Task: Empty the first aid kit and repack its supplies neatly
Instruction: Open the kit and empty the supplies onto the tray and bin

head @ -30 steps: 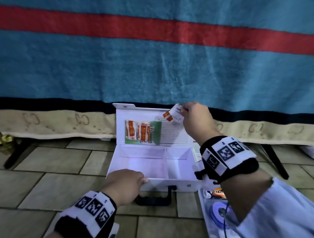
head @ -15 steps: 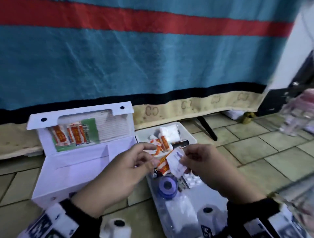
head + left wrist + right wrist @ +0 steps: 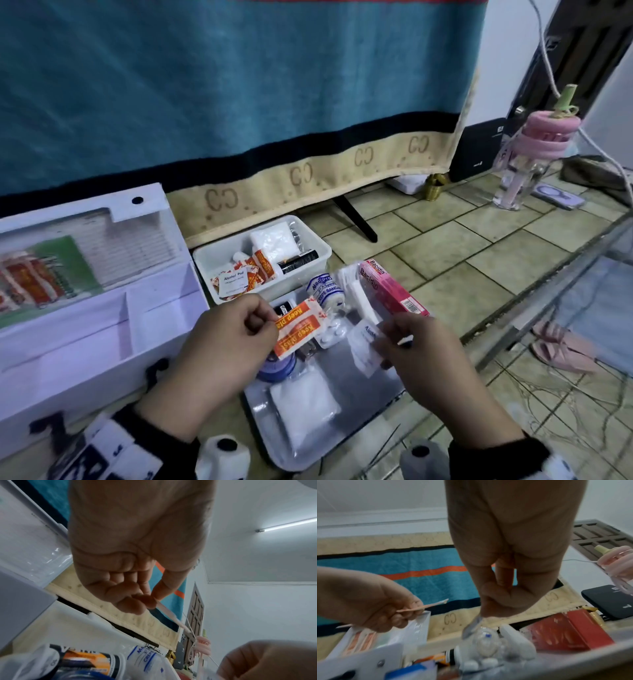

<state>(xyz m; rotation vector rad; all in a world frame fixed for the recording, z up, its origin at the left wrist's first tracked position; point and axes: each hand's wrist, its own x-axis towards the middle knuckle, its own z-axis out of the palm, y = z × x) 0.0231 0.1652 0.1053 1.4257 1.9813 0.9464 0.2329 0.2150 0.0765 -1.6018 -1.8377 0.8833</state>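
You're mid-emptying: your left hand [image 3: 226, 339] pinches orange plaster packets [image 3: 297, 329] and your right hand [image 3: 421, 356] pinches a white sachet [image 3: 364, 346], both over the grey tray [image 3: 383, 380] right of the open kit [image 3: 85, 329]. Next, probably set them down there.

Head view downward; 2 wrist views upward, close, sharing tray [image 3: 260, 404].

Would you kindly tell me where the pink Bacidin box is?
In the head view, the pink Bacidin box lies right of the crepe bandage roll, beyond the right hand.
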